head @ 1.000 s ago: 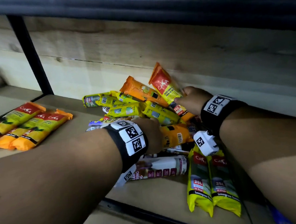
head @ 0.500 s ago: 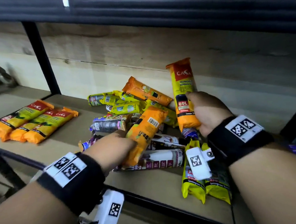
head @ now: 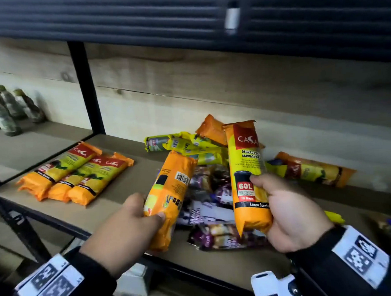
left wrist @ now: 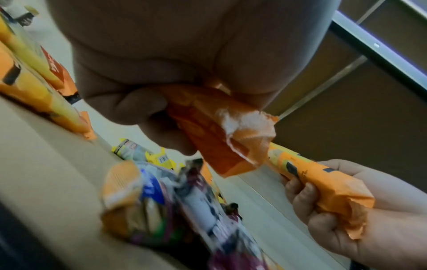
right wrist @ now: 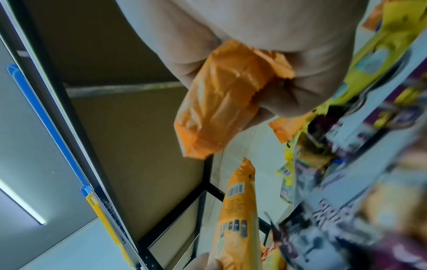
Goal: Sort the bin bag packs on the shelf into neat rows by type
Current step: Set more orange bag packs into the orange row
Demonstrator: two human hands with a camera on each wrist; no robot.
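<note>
My left hand (head: pixel 135 222) grips an orange bin bag pack (head: pixel 172 190), barcode side up, tilted over the shelf's front. The same pack's crumpled end (left wrist: pixel 233 138) sticks out of that hand in the left wrist view. My right hand (head: pixel 283 208) holds a second orange 60L pack (head: pixel 247 174) upright, label facing me; its lower end (right wrist: pixel 221 102) shows in the right wrist view. Three orange packs (head: pixel 77 173) lie side by side in a row at the shelf's left. A mixed pile of yellow, orange and purple packs (head: pixel 204 161) lies behind and under my hands.
The wooden shelf (head: pixel 128 184) has a black metal front rail (head: pixel 57 225) and a black upright post (head: pixel 88 90). Several green-capped bottles (head: pixel 6 109) stand on the neighbouring shelf at far left. One orange pack (head: pixel 310 168) lies alone at the right, near the back wall.
Both hands have lifted their orange packs out of the pile and drawn them back toward me. The left pack now hangs over the shelf's front; the view has shifted right.
</note>
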